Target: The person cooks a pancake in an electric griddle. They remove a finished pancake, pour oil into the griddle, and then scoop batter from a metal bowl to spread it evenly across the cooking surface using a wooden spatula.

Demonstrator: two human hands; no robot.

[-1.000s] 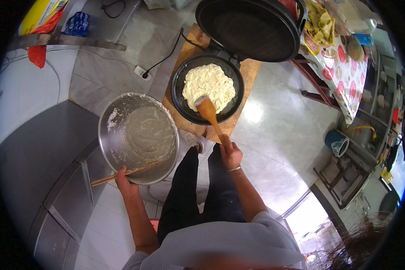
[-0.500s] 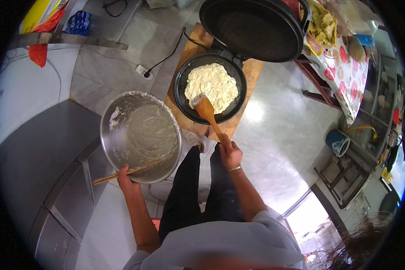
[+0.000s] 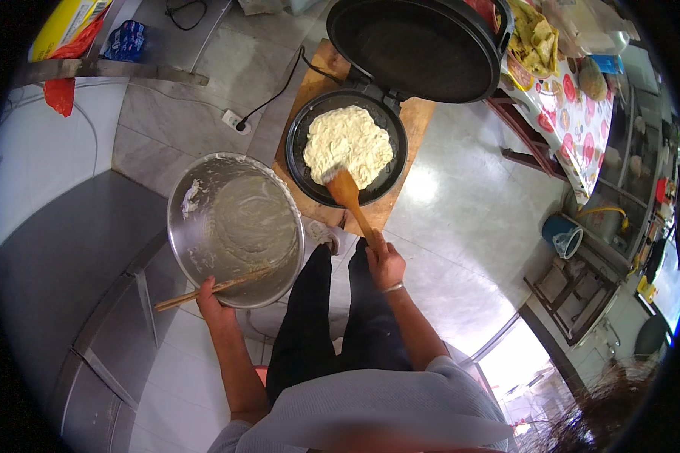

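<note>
Looking down at a wide steel bowl (image 3: 193,245) on the left, mouth facing up; see pale wet residue (image 3: 253,215) coating the floor, streaked up the wall, plus a thicker white clot (image 3: 191,194) near the upper left side

Gripping bowl by its lower left rim with left hand (image 3: 213,300); also pinning a pair of chopsticks (image 3: 238,280) there, laid across the rim, inner ends down in the bowl, outer ends sticking out left, long axis rising slightly toward the right

Have a round black pan (image 3: 395,170) ahead, set on a wooden board (image 3: 412,166); contains one thick, lumpy, pale yellow round of batter (image 3: 347,140), leaving a dark ring of pan floor around it; see lid (image 3: 415,57) raised at the far side, dark underside in view

Holding handle of wooden spatula (image 3: 345,189) in right hand (image 3: 387,266), fist closed around it; find spatula reaching over the near pan rim, blade at the near edge of the batter; points blade away from body, long axis slanting from lower right at the hand to upper left; cannot tell how deep the blurred tip sits

Note folded yellowish food (image 3: 533,38) heaped on the spotted cloth (image 3: 574,132) at upper right, and a blue bucket (image 3: 553,226) below, lined with a clear bag (image 3: 565,241)
</note>
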